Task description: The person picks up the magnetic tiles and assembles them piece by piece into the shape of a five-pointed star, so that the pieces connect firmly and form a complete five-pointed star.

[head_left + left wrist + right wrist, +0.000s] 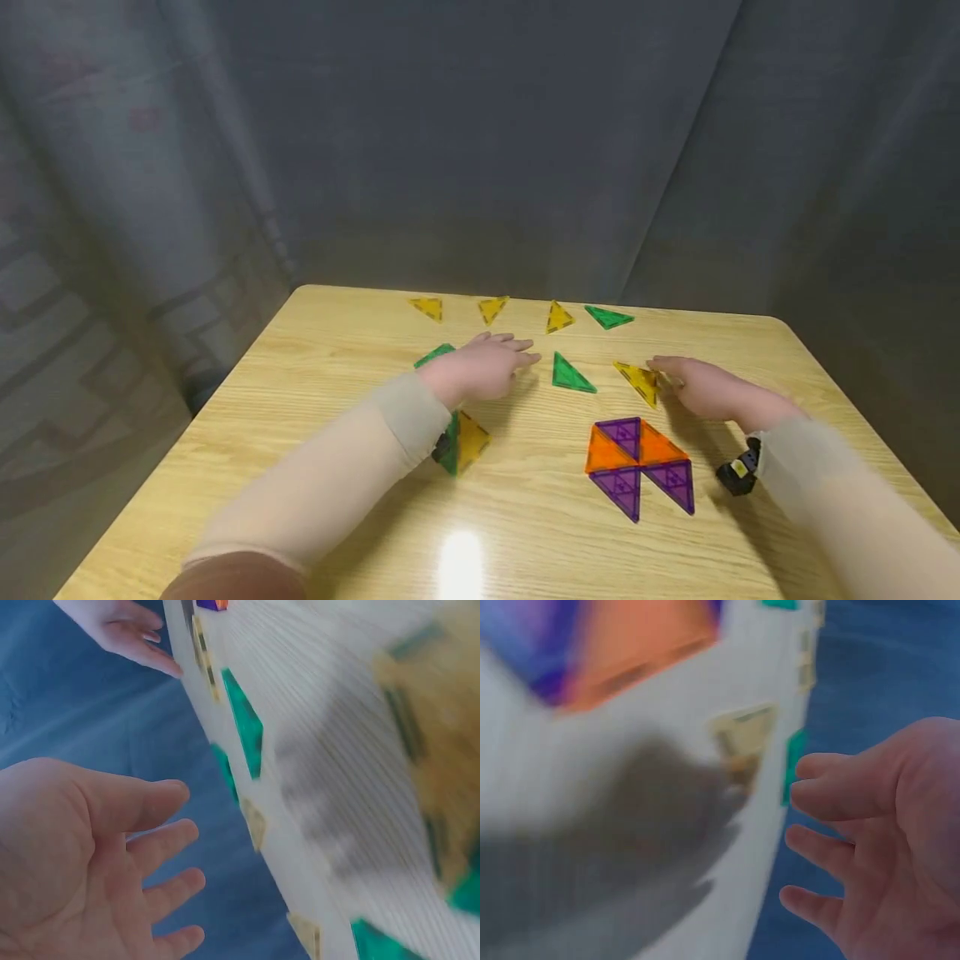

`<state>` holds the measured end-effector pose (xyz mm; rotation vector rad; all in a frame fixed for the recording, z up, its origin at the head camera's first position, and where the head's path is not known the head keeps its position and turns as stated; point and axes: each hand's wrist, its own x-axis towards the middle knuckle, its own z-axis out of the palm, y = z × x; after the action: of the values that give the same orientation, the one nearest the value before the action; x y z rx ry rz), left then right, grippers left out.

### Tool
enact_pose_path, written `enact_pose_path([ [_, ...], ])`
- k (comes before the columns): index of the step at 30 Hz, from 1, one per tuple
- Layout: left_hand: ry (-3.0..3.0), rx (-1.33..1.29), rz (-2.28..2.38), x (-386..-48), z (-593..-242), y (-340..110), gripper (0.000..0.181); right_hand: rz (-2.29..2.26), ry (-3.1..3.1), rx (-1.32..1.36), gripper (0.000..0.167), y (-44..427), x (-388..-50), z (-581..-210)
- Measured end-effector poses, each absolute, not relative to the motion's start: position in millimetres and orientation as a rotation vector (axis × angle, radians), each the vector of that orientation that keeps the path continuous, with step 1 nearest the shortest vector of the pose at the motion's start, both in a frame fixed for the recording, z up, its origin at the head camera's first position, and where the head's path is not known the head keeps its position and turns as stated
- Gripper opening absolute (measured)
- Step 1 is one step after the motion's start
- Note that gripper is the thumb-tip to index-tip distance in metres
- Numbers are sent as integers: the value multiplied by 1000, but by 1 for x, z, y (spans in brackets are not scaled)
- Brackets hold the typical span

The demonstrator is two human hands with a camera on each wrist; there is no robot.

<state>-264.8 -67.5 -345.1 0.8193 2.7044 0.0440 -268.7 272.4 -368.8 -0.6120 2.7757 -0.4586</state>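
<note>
My left hand (487, 367) hovers over the table with its fingers spread, holding nothing. Under that arm, a yellow triangle tile (472, 442) lies beside a green one (448, 450), partly hidden by the sleeve. Another green tile (433, 355) shows behind the left wrist. On the other side my right hand (701, 388) reaches beside a yellow triangle tile (640, 382); in the right wrist view its loosely bent fingers (821, 851) hold nothing. Between the hands lies a green triangle tile (572, 373). Three purple tiles (618, 490) and two orange ones (660, 447) sit edge to edge nearer me.
Along the far edge of the wooden table (360, 350) lie yellow triangle tiles (558, 317) and a green one (608, 317). A grey curtain (480, 150) hangs behind the table. Dark wrist cameras (738, 469) sit under the sleeves.
</note>
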Motion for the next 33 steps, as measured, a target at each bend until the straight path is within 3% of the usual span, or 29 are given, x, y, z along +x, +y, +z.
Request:
enact_pose_path([
  [10,2599,810,-141,-272,-370,-12,74,-440,2821,-626,57,279,-253,-396],
  [18,2560,803,-143,-271,-374,-10,75,-344,2882,-506,49,245,-249,-394],
  [33,2537,852,39,-279,-377,-14,63,-286,2894,-627,47,212,-256,-397],
])
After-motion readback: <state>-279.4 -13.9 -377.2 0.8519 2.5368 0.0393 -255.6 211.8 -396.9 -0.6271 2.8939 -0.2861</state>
